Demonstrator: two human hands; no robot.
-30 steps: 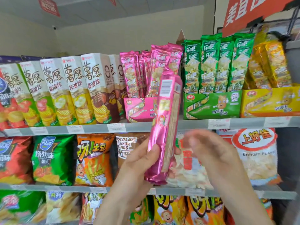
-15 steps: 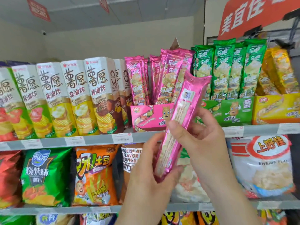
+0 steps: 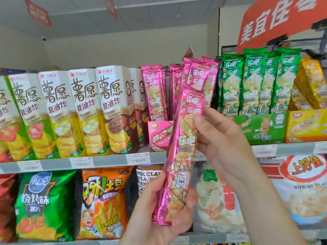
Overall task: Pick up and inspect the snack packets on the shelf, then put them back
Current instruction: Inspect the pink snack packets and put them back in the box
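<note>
Tilted toward one o'clock before the shelf [image 3: 109, 160], the pink snack packet [image 3: 182, 156] shows its printed front for reading, foot wrapped in the left hand [image 3: 159, 211] grip, middle pinched in the right hand [image 3: 224, 144] grip, its pink display box [image 3: 157, 133] at eleven o'clock.

Bright, even light, soft shadows; glare on pink packet [image 3: 184, 138]; edges bowed by wide lens; slight blur.
</note>
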